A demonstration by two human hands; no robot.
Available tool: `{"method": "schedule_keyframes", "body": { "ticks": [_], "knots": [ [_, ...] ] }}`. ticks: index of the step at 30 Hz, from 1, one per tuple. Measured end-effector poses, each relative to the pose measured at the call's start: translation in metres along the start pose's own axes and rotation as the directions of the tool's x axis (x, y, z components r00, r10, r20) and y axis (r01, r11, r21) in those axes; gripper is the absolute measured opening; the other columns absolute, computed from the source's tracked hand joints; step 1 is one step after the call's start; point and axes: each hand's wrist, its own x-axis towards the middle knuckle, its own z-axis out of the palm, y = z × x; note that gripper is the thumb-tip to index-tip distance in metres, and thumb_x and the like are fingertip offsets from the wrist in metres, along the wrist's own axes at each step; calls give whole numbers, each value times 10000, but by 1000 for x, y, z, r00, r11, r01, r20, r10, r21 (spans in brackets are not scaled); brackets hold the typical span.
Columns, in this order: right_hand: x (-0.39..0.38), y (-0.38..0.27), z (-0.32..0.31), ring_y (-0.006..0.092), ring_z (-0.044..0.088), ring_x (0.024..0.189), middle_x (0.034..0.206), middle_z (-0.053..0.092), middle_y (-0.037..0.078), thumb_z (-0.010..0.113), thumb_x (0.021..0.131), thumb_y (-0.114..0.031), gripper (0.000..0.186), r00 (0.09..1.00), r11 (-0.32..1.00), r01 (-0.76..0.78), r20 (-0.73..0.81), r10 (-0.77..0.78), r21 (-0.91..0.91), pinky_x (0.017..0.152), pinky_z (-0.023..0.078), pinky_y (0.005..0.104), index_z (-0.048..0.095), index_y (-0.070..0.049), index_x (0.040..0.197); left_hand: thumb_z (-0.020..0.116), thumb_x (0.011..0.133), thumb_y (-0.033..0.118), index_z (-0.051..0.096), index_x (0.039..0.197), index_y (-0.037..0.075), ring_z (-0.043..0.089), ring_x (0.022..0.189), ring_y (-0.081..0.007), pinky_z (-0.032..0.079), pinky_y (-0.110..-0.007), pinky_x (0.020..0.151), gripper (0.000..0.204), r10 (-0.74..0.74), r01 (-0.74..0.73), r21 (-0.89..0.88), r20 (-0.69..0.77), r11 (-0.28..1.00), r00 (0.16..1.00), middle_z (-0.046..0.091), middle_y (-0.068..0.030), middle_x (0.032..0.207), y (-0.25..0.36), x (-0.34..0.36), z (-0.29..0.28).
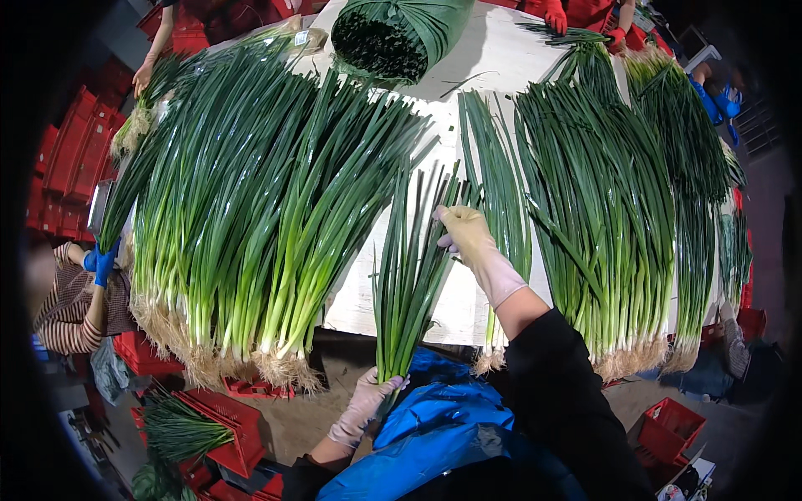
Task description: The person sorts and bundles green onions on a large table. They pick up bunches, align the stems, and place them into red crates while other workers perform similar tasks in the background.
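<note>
A small bunch of green onions stands out in front of me, its leaves spread over the table's near edge. My left hand, in a thin pale glove, is closed round its lower end; the root ends are hidden. Up near the leaf tips, my right hand, also gloved, has its fingers curled in on the leaves of the same bunch. A thick row of green onions lies to the left, pale stems and hairy roots toward me. On the right is another wide row, with a narrower bunch beside my right hand.
The white table carries a green cloth-wrapped bundle at the far side. Gloved co-workers' hands, blue at left and red at far right, touch other onions. Red crates stand below, and a blue apron covers my front.
</note>
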Motion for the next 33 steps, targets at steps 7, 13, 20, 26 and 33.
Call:
{"method": "schedule_keyframes", "body": {
  "ticks": [7,13,20,26,33],
  "knots": [
    [-1,0,-11,282,605,572,629,609,150,657,847,-371,386,913,786,347,-8,-408,-513,580,492,376,596,-10,723,643,871,10,619,1064,-20,657,869,-185,538,-297,804,196,-13,12,28,21,1000,1000,680,-117,970,5,-1,0],
    [-13,6,-7,419,581,672,679,580,217,586,901,-350,393,771,570,481,12,-637,-666,591,457,449,559,-20,689,631,886,24,607,1090,-14,653,896,-183,537,-298,820,209,-12,11,20,35,1000,999,669,-112,1005,3,-1,-4],
    [-16,-12,-23,112,527,556,628,555,43,525,956,-279,263,949,865,301,216,-230,-401,569,474,303,657,-52,939,594,937,218,498,1221,13,643,890,-204,531,-319,806,363,-78,53,142,173,988,982,652,-155,1038,20,-3,4],
    [14,-13,-42,318,646,708,788,648,118,510,932,-289,212,646,-92,641,601,-472,-762,628,522,423,586,-96,882,570,948,312,528,1161,19,617,753,-143,504,-269,702,364,-43,-5,305,151,952,988,659,-106,891,19,-3,4],
    [27,-42,-83,310,647,742,792,635,124,528,910,-175,101,654,-146,474,458,-602,-868,631,523,408,549,-86,868,564,947,347,545,1147,35,605,734,-122,497,-256,695,371,-53,-18,304,227,953,972,657,-99,882,35,-11,0]
  ]
}}
